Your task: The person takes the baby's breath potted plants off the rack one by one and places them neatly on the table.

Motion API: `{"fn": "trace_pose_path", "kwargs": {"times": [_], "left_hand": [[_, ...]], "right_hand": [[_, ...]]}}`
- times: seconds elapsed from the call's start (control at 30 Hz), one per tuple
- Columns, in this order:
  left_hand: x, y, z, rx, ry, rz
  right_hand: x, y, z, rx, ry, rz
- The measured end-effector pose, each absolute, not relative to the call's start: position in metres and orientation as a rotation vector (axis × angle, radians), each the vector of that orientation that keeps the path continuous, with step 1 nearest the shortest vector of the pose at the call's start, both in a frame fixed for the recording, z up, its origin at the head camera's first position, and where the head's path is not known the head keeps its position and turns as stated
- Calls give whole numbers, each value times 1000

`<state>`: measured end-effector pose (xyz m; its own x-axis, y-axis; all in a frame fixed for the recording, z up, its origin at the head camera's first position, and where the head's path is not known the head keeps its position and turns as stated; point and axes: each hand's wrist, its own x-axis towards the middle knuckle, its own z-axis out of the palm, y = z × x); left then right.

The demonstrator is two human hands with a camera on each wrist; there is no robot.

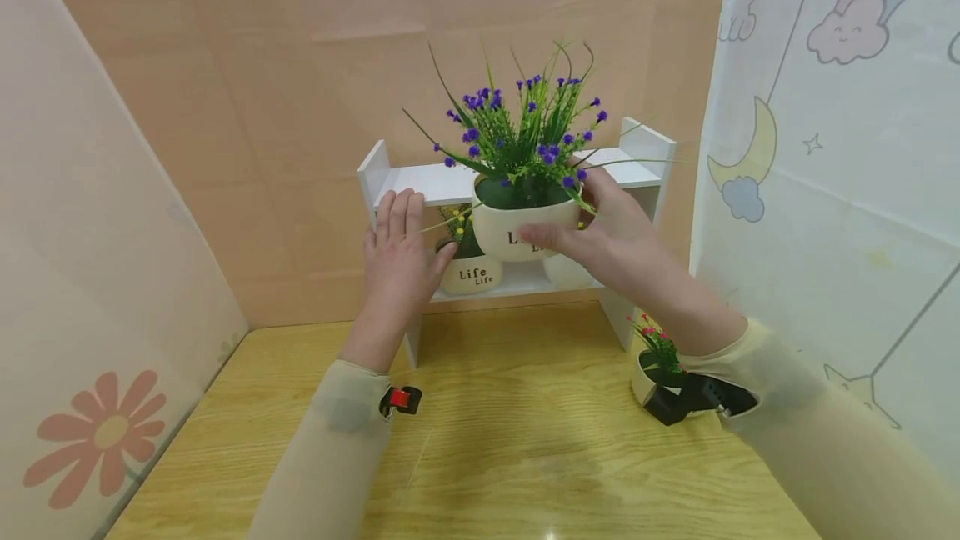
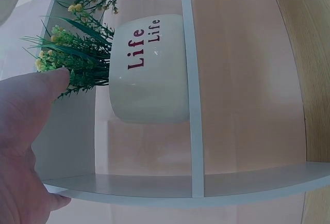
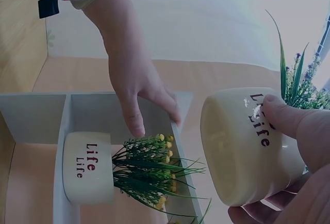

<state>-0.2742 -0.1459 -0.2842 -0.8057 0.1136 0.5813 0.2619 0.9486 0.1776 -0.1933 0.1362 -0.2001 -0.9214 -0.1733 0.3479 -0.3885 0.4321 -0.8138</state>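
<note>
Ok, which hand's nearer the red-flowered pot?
Right hand: above and left of the red-flowered pot, holding the purple-flowered pot. Left hand: farther off, at the shelf's left end.

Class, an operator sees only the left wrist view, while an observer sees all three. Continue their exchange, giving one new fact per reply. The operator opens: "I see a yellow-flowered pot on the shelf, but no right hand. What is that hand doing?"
Observer: The right hand is holding a purple-flowered pot.
Operator: Is that pot resting on the shelf?
Observer: No, it is held in the air; the right wrist view shows its bare underside.
Operator: Is any plant down on the table?
Observer: Yes, a red-flowered pot sits toward the right side, partly hidden in the head view.
</note>
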Motion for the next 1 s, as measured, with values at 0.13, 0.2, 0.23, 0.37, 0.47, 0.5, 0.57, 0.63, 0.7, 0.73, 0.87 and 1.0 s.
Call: {"fn": "trace_pose_path", "kwargs": {"times": [0.13, 0.2, 0.23, 0.37, 0.47, 0.5, 0.57, 0.63, 0.7, 0.73, 0.87, 1.0], "left_hand": [[-274, -146, -283, -269, -2501, -335], [-274, -146, -283, -277, -2496, -339], [-273, -146, -283, -282, -2494, -342], [-272, -147, -282, -297, -2485, -346], [-270, -148, -281, -303, -2482, -339], [-270, -148, -281, -305, -2481, -338], [-269, -149, -280, -303, -2483, -332], [-268, -149, -280, -298, -2487, -324], [-267, -150, -279, -295, -2488, -318], [-267, -151, -279, -295, -2488, -316], [-265, -152, -278, -302, -2485, -323], [-264, -153, -278, -299, -2488, -330]], "right_hand": [[-188, 139, -208, 460, -2501, 1439], [-185, 141, -212, 432, -2530, 1394], [-184, 141, -214, 417, -2547, 1375], [-179, 144, -222, 388, -2578, 1360], [-176, 146, -230, 370, -2585, 1355], [-175, 146, -233, 364, -2585, 1354], [-174, 147, -239, 360, -2582, 1365], [-173, 146, -244, 366, -2570, 1393], [-172, 145, -250, 377, -2557, 1413], [-171, 144, -253, 380, -2557, 1415], [-167, 144, -265, 397, -2549, 1414], [-165, 144, -279, 447, -2521, 1372]]}}
